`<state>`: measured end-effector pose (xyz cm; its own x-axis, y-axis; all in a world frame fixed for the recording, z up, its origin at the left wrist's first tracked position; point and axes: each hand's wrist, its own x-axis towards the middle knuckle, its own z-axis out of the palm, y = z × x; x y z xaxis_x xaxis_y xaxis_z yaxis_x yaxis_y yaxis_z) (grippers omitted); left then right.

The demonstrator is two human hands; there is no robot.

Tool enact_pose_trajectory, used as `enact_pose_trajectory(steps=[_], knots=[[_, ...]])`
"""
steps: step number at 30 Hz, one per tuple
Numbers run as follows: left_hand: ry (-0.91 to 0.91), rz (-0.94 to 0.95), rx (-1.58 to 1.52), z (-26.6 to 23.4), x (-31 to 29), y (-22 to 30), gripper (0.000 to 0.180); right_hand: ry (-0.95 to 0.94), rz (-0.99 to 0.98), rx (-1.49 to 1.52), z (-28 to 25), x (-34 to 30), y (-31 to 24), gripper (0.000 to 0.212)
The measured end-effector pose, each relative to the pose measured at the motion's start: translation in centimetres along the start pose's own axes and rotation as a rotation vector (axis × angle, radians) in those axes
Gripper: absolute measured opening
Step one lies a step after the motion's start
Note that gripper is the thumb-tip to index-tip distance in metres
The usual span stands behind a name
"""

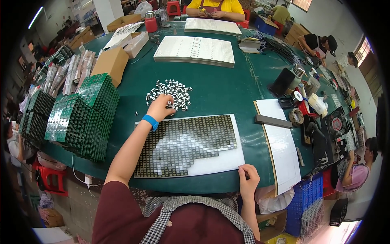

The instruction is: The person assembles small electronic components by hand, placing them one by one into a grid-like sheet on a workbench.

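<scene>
Across the room spreads a green table (227, 95), with a person in yellow (232, 7) beyond its twelve o'clock edge. Green circuit boards (81, 120) stand at nine; a white sheet (215, 164), mostly tiled with dark squares, lies toward six. Small parts (172, 90) heap toward eleven. The left hand (161, 107) reaches among them, the right hand (249, 179) curls at the sheet's four o'clock corner; whether either grips anything, I cannot tell.

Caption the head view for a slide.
Left hand at a loose pile of small parts, right hand at the near corner of a partly covered white sheet.
</scene>
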<state>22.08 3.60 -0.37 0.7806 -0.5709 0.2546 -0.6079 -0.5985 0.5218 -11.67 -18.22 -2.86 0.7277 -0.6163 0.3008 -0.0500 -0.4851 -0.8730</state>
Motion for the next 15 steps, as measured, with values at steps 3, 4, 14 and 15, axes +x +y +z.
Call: enact_pose_trajectory(steps=[3, 4, 14, 15], knots=[[-0.468, 0.004, -0.175, -0.5, 0.5, 0.9, 0.035, 0.000, -0.006, 0.001, 0.0, 0.1, 0.0, 0.004], [-0.410, 0.121, -0.086, -0.1, 0.5, 1.1, 0.041, 0.009, 0.021, 0.008, 0.0, 0.1, -0.1, 0.004], [0.167, -0.099, 0.167, -1.6, -0.1, -0.9, 0.027, 0.020, 0.048, 0.023, 0.1, -0.1, -0.1, 0.004], [0.129, -0.296, 0.326, -2.4, -0.7, -1.6, 0.031, 0.020, 0.049, 0.023, 0.1, 0.0, -0.1, 0.004]])
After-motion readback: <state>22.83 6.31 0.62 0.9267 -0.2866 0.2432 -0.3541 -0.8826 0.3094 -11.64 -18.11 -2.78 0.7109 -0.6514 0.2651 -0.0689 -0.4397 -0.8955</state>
